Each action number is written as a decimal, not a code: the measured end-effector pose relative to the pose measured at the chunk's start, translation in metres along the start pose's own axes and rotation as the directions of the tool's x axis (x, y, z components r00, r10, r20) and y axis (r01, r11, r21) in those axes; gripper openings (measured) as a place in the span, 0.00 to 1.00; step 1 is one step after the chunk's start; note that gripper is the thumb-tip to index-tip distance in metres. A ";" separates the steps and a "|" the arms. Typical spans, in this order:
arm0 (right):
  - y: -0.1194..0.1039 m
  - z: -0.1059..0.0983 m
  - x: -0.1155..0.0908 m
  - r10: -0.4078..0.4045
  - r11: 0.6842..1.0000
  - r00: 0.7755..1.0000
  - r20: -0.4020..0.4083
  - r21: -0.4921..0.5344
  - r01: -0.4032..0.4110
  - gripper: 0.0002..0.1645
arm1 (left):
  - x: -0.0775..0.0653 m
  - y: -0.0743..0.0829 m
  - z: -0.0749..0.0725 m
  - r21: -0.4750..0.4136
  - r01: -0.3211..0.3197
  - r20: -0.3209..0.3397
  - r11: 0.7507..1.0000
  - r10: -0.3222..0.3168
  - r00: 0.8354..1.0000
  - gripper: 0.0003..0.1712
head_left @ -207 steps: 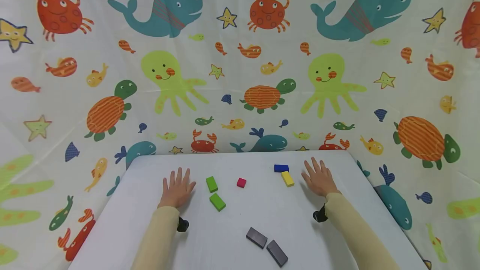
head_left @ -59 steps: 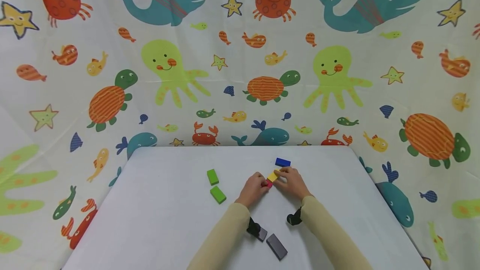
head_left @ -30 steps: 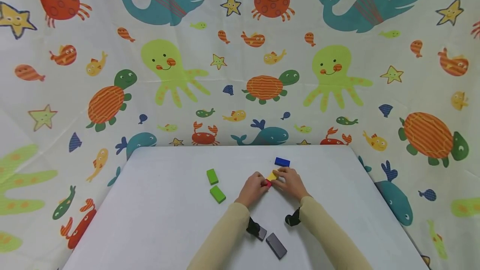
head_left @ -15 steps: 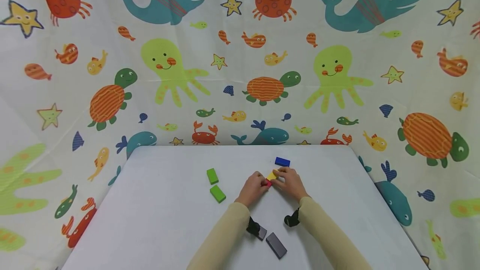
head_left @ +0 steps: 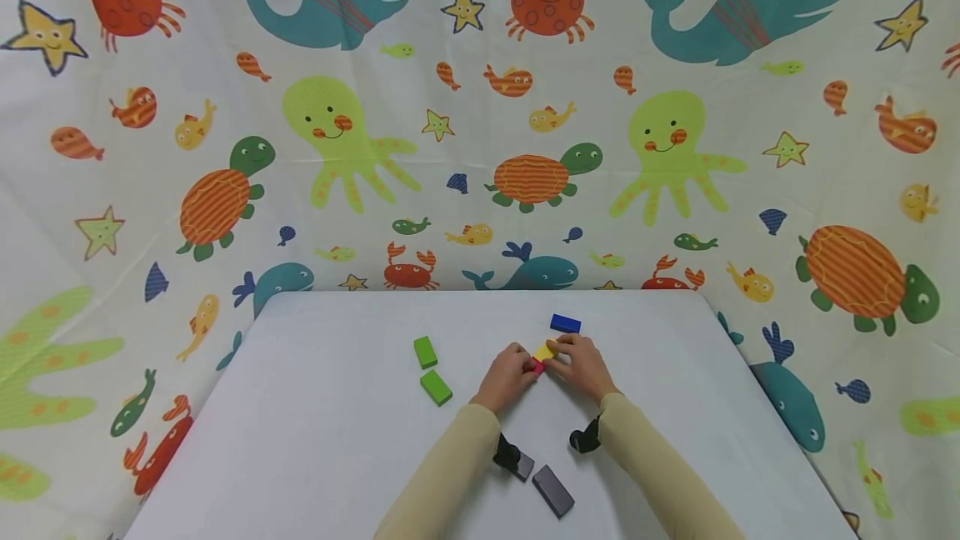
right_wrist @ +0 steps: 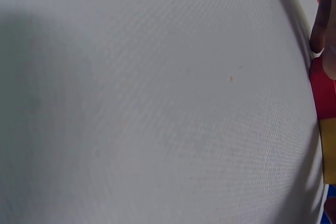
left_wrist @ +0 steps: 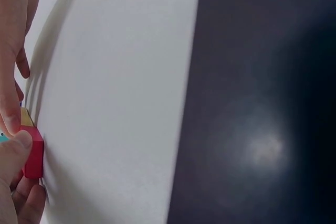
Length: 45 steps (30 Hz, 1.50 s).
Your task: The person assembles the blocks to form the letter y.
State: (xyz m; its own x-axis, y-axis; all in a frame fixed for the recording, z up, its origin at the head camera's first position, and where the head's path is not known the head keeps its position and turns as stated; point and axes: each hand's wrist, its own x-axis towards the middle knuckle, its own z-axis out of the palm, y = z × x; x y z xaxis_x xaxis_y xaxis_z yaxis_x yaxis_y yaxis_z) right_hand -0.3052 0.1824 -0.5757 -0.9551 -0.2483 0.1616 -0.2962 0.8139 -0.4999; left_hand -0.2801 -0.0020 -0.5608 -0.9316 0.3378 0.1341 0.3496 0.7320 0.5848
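Note:
My left hand (head_left: 507,379) pinches a small red block (head_left: 537,367) between thumb and fingers; in the left wrist view the thumb lies on top of the red block (left_wrist: 34,153). Close on the other side, my right hand (head_left: 584,367) grips a yellow block (head_left: 543,352), its fingertips at the block's far end. Seen from the right wrist, the yellow block (right_wrist: 329,148) sits end to end against the red block (right_wrist: 323,90). Just beyond the right hand's fingers lies a blue block (head_left: 565,323). Part of the red block is hidden by the left fingers.
Two green blocks (head_left: 436,387) lie to the left on the white table (head_left: 330,423). Nearer the body are two dark grey blocks (head_left: 553,491), one partly covered by the left wrist camera (head_left: 507,452). A sea-animal printed curtain (head_left: 450,148) hangs behind the table.
Both hands lay spread flat and apart at first; they came together at the middle right. The red block moved right and the yellow one left and turned, so they meet. Lately, hardly any motion.

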 end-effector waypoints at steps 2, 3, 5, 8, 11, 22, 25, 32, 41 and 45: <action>0.000 -0.001 0.000 0.004 1.000 1.000 0.008 0.001 -0.004 0.25 | 0.000 0.000 0.000 0.000 0.007 0.003 1.000 -0.007 1.000 0.08; 0.000 -0.001 0.000 0.005 1.000 1.000 0.011 0.002 -0.005 0.25 | 0.000 0.000 -0.001 0.000 0.010 0.004 1.000 -0.010 1.000 0.08; -0.001 -0.001 0.000 0.003 1.000 1.000 0.012 0.002 -0.003 0.25 | 0.000 0.000 -0.001 0.003 0.014 0.004 1.000 -0.014 1.000 0.08; -0.001 -0.002 0.001 -0.001 1.000 1.000 0.008 0.004 0.001 0.25 | 0.000 -0.001 -0.001 0.011 0.014 0.000 1.000 -0.014 1.000 0.08; -0.002 -0.002 0.001 -0.007 1.000 1.000 0.004 0.008 0.007 0.25 | -0.001 -0.001 -0.001 0.016 0.010 -0.005 1.000 -0.009 1.000 0.09; 0.002 -0.003 0.003 0.024 0.997 1.000 -0.013 0.072 -0.023 0.25 | -0.002 -0.004 0.000 0.018 0.001 -0.015 1.000 -0.001 1.000 0.10; 0.005 -0.006 0.006 0.086 0.987 0.995 -0.058 0.140 -0.077 0.25 | -0.001 -0.005 0.000 0.016 -0.009 -0.027 1.000 0.009 1.000 0.12; 0.013 -0.012 0.015 0.230 0.946 0.965 -0.128 0.263 -0.191 0.27 | -0.002 -0.002 -0.003 -0.004 -0.008 -0.027 1.000 0.008 1.000 0.16; 0.018 -0.018 0.023 0.238 0.959 0.971 -0.027 0.164 -0.230 0.30 | -0.002 0.000 -0.004 -0.030 0.016 -0.017 0.999 -0.016 1.000 0.14; 0.018 -0.018 0.025 0.136 0.991 0.990 0.043 -0.019 -0.135 0.29 | -0.003 0.000 -0.003 -0.039 0.014 -0.016 0.999 -0.015 1.000 0.12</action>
State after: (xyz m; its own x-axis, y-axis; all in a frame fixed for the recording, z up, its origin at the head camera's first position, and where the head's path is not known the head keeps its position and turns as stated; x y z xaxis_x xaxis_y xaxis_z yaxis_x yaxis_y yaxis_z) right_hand -0.3345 0.2003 -0.5653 -0.9860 -0.1574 0.0557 -0.1639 0.8499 -0.5007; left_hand -0.2776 -0.0047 -0.5583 -0.9383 0.3170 0.1385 0.3320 0.7130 0.6175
